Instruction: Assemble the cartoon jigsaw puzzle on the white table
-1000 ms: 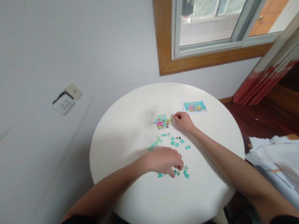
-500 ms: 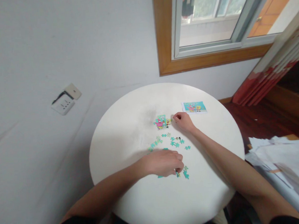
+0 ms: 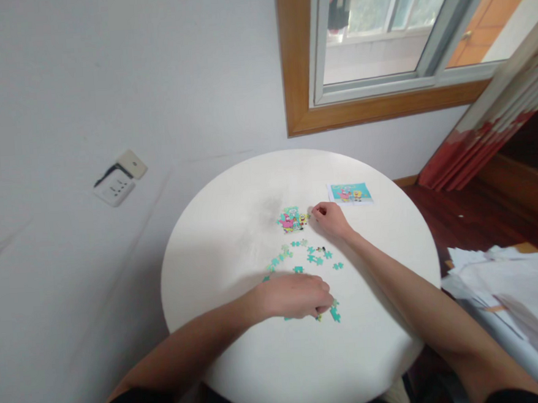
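On a round white table lies a small joined patch of a cartoon jigsaw, with several loose teal pieces scattered below it. My right hand rests beside the joined patch, fingers curled in a pinch at its right edge; what it pinches is too small to make out. My left hand lies palm down over the nearer loose pieces, fingertips pressed together on a piece next to a teal piece.
A small picture card lies at the table's far right. A wall with a socket is to the left, a wood-framed window behind. White papers pile up on the right, over a dark wooden floor.
My left hand has shifted slightly right and closed its fingers over the nearer pieces. My right hand has stayed still by the joined patch.
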Available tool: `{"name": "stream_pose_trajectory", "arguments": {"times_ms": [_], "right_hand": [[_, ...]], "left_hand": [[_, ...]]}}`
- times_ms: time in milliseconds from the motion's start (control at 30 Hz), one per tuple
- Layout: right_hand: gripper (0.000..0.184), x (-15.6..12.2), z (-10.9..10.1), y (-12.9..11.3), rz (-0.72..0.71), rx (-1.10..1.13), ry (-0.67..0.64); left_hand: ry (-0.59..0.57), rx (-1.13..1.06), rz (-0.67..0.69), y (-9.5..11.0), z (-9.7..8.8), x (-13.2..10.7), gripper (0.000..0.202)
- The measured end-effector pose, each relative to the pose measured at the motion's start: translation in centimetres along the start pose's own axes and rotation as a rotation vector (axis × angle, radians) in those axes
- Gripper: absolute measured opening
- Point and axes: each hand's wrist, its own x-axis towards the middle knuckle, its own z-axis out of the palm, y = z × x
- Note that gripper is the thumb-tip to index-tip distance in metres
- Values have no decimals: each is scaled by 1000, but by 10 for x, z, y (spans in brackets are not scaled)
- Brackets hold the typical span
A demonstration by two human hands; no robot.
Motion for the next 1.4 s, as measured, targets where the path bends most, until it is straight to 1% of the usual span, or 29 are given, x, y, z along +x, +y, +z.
{"name": "stream_pose_trajectory", "arguments": {"times_ms": [133,167,200,233,267,300,367,400,433,467,533,600,700,833,900,1000,1100,1200,1300,1400], "right_hand": [[25,0,0,1,-4,-8,-5],[25,0,0,1,-5,-7,-4],[25,1,0,2,-6,-4,-2],[25,1,0,2,-8,3,2],[25,1,1,2,-10,13,6],[25,1,1,2,-12,28,9],[26,1,1,1,-22,84,6],[26,0,2,0,-31,134,-5],[26,0,2,-2,-44,198,-28],[26,-1,3,-4,-61,273,-61],[26,-4,5,-9,-100,422,-145],[26,-7,7,-15,-125,530,-224],[26,-11,10,-22,-113,621,-269],[23,-11,11,-23,-51,663,-239],[22,-8,10,-19,-22,656,-213],[19,-1,7,-7,26,570,-129],[14,4,6,4,54,426,-47],[15,4,7,8,23,305,-50],[16,3,8,7,-14,212,-81],[13,2,8,4,-13,137,-92]], "left_hand": [[3,-129,-29,-8,-5,1,11],[31,-178,-38,-12,-7,2,11],[85,-231,-53,-18,-9,3,11],[178,-291,-87,-26,-11,4,10],[304,-353,-148,-34,-12,5,9],[456,-416,-232,-44,-13,6,7],[763,-533,-394,-66,-12,7,9],[879,-583,-449,-77,-11,7,11],[970,-630,-485,-86,-9,7,12],[1038,-669,-511,-95,-7,6,14],[1133,-714,-530,-108,-4,4,17],[1178,-737,-530,-115,-2,3,19],[1202,-737,-530,-118,0,4,19],[1170,-685,-536,-119,1,5,18],[1146,-601,-571,-119,1,5,16],[1071,-328,-600,-118,1,5,19],[941,-69,-534,-117,2,4,29],[848,44,-521,-115,3,4,35],[796,103,-557,-113,4,3,37],[756,126,-583,-112,4,3,38]]}}
